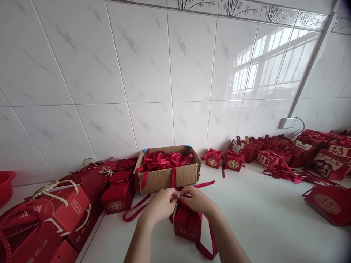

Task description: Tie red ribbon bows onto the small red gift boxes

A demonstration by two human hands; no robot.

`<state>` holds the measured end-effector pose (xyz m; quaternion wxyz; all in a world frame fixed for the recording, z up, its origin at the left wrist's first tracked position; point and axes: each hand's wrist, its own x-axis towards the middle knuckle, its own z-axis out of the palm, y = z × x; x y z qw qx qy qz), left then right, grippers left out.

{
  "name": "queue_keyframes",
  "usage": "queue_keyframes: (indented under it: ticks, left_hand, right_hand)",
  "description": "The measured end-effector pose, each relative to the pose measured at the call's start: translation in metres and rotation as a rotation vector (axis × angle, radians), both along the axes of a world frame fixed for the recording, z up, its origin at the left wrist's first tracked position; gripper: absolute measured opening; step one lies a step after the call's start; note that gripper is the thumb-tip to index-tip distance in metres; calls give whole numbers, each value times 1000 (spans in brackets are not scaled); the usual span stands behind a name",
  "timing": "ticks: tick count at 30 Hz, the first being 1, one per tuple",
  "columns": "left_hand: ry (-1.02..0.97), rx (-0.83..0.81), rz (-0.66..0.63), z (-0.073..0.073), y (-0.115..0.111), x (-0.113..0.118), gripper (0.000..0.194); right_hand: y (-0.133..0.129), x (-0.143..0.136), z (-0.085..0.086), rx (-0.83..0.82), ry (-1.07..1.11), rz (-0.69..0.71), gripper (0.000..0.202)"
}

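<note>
A small red gift box [188, 224] stands on the white counter in front of me, with a red ribbon [210, 241] around it whose loose ends trail to both sides. My left hand [164, 201] pinches at the top left of the box, its fingertips closed on the ribbon. Close against it, my right hand [196, 199] pinches ribbon too, over the top of the box. The fingers partly hide the ribbon where the two hands meet. Just behind them sits an open cardboard box [170, 179] heaped with red ribbons [167, 159].
Red gift boxes with rope handles [72, 208] are piled on the left, beside a red plastic basin [6, 186]. Several small red boxes [233, 160] line the tiled wall on the right. One red box [327, 204] lies near the right edge. A socket [287, 123] is on the wall.
</note>
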<state>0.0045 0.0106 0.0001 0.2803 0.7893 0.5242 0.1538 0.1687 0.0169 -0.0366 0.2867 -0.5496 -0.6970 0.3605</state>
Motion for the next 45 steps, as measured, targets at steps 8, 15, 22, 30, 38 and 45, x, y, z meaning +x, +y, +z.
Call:
queue_keyframes:
  ticks: [8,15,22,30,38,45]
  left_hand:
    - [-312,63,91,8,1,-2,17]
    - [-796,-7,147,38,-16,-11,22]
    - [-1129,13,99,51,-33,-19,14]
    - [-1244,37,82,54,-40,-27,11]
    - [-1259,84,90,55,-42,-27,9]
    - [-1305,86,51,57,-43,-31,6]
  right_hand:
    - [-22,48,23,99,-78,-176,22]
    - [-24,72,14,-164,-223,-63,12]
    - [-10,62,6,-156,-240,32,12]
    - [-25,76,18,-183,-203,92,25]
    - [-38,79,35,-56,68,215,36]
    - [-46,86,38,-98,553,365,25]
